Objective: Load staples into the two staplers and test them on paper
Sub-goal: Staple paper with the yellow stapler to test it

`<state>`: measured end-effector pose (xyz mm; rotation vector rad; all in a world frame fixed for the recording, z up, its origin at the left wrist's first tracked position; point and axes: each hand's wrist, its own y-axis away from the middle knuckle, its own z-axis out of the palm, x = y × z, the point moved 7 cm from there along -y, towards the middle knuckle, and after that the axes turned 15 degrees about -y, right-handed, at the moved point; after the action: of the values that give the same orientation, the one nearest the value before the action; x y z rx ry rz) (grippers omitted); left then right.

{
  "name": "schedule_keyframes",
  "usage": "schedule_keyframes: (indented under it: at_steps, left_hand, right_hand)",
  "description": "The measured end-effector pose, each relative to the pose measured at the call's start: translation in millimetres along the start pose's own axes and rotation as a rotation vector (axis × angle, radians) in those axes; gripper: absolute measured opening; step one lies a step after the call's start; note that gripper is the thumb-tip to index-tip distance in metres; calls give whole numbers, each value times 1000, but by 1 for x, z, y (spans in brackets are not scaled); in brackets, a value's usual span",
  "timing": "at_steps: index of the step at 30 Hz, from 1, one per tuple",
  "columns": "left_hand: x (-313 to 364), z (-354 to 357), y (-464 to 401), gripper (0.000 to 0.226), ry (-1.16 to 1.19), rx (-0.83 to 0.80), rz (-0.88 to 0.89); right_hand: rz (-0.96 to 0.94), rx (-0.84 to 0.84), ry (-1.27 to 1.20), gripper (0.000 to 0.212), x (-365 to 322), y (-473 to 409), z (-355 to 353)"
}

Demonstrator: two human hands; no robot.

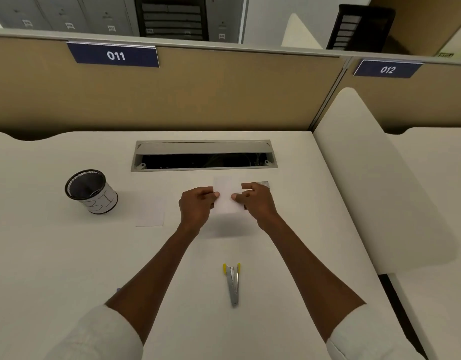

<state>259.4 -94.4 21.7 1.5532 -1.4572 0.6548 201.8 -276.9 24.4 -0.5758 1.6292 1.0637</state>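
Left hand (197, 207) and right hand (255, 201) pinching a small white paper (227, 196) by its sides, lifted over the white desk (68, 255), yellow-tipped stapler (233, 284) lying open nearer the person — another paper (151, 211) flat beside a black mesh cup (90, 191)

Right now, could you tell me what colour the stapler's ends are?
Yellow tips on a silver stapler, seen in the head view.

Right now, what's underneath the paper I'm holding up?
Both hands, left hand and right hand, pinch the paper above the desk. Below shows its shadow; a silvery object peeks out behind the right hand, the rest covered.
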Motion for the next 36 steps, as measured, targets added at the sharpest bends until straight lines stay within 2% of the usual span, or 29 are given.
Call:
schedule_keyframes:
  at_steps: [4,7,11,16,22,24,30,34,36]
  left_hand:
    - [10,-7,16,21,42,-18,48]
    - [17,-12,26,23,61,-48,78]
    - [29,-17,44,19,179,-138,91]
    - [35,-19,59,12,334,-243,-22]
    - [46,-11,80,44,359,-454,-143]
    - [50,-11,83,43,347,-440,-137]
    - [59,-16,87,13,349,-308,-50]
    - [66,-19,89,18,247,-231,55]
    - [69,-21,90,23,201,-202,95]
  right_hand:
    - [-16,-33,-72,20,-14,20,-9]
    - [-47,-104,-103,10,-22,33,-13]
    - [-119,-146,-123,16,-37,53,-23]
    - [-243,-137,-99,16,-53,69,-29]
    - [-401,-107,34,22,-70,88,-31]
    - [-433,-92,60,25,-74,92,-33]
    - [-390,-84,-36,26,-76,102,-38]
    - [-286,-109,-164,19,-74,105,-39]
    - [-285,-95,-163,26,-74,106,-40]
